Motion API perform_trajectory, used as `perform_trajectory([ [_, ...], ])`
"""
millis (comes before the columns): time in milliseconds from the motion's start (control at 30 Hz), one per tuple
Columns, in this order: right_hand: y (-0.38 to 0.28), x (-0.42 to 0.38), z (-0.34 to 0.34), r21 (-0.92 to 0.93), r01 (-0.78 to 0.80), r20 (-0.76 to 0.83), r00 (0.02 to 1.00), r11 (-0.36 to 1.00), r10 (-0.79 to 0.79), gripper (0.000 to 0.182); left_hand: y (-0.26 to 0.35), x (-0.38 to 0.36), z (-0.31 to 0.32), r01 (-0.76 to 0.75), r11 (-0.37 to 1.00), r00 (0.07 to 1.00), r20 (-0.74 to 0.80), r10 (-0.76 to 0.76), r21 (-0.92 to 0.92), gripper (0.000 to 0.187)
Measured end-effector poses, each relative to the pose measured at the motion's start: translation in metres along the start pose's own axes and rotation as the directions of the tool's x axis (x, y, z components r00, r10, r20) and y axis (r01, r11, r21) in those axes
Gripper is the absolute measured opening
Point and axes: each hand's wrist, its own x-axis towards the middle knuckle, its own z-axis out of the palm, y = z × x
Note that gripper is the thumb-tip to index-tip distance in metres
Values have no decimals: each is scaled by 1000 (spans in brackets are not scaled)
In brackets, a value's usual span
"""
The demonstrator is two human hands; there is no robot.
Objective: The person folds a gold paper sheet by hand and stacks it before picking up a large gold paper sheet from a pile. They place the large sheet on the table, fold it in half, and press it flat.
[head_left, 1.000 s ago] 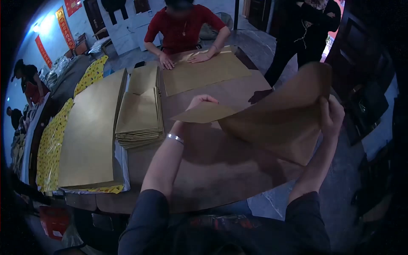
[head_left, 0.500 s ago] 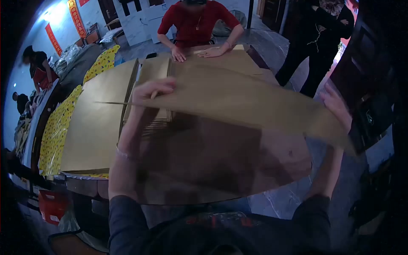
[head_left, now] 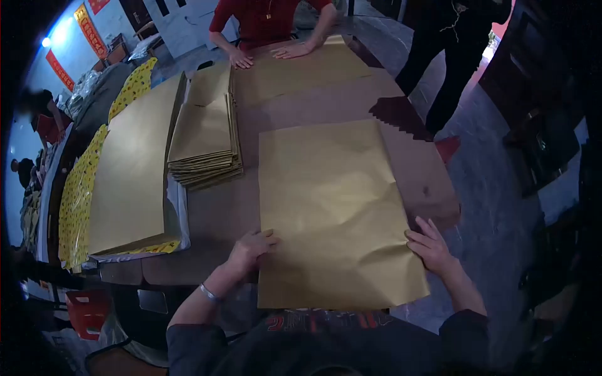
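Lowered from midair, a brown paper sheet (head_left: pixel 326 200) spreads over the near edge of the table (head_left: pixel 216 219), right of a folded stack (head_left: pixel 199 135). The left hand (head_left: pixel 248 252) grip pinches one side; the right hand (head_left: pixel 434 252), fingers spread, touches the other, its hold impossible to tell.

Far left, a red banner with gold lettering (head_left: pixel 91 31) hangs on a pale wall (head_left: pixel 66 45) near a bright light (head_left: pixel 46 42). Grey veined flooring (head_left: pixel 492 207) spreads right; near left stands a red plastic seat (head_left: pixel 86 313).
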Motion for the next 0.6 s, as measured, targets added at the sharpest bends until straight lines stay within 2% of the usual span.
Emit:
perform_trajectory([
  [67, -6, -2, 6, -5, -33, 67, 997, 999, 34, 21, 13, 4, -5, 53, 998, 999, 0, -53, 26, 20],
  [100, -6, 1, 11, 1, -33, 40, 999, 999, 33, 26, 18, 8, -9, 93, 994, 995, 33, -92, -57, 19],
  [133, -5, 5, 18, 6, -34, 12, 999, 999, 34, 31, 20, 6, -7, 90, 994, 995, 44, -87, -63, 19],
  [167, -3, 11, 20, 13, -56, 80, 995, 998, 55, 42, 20, 5, -7, 117, 992, 992, 43, -115, -37, 18],
  [233, 5, 18, 24, -18, -48, 109, 993, 999, 50, 44, 20, 5, -6, 132, 991, 990, 47, -132, -5, 18],
  [300, 13, 18, 30, -45, -12, 182, 983, 999, 20, 50, 20, 3, -4, 141, 988, 990, 16, -140, -67, 18],
  [367, 18, 17, 34, -15, -1, 168, 986, 1000, 4, 50, 22, 6, -6, 148, 984, 989, 5, -148, -96, 18],
  [467, 19, 12, 37, 3, 32, 142, 989, 999, -32, 47, 24, 8, -11, 143, 990, 989, 38, -143, 8, 20],
  [567, 17, 5, 39, 56, 7, 114, 993, 998, -14, 41, 24, 13, -12, 65, 997, 998, -1, -65, 41, 14],
  [600, 16, 4, 42, 128, -83, 89, 993, 988, 72, 38, 25, 15, -16, 76, 997, 997, 12, -76, 20, 14],
])
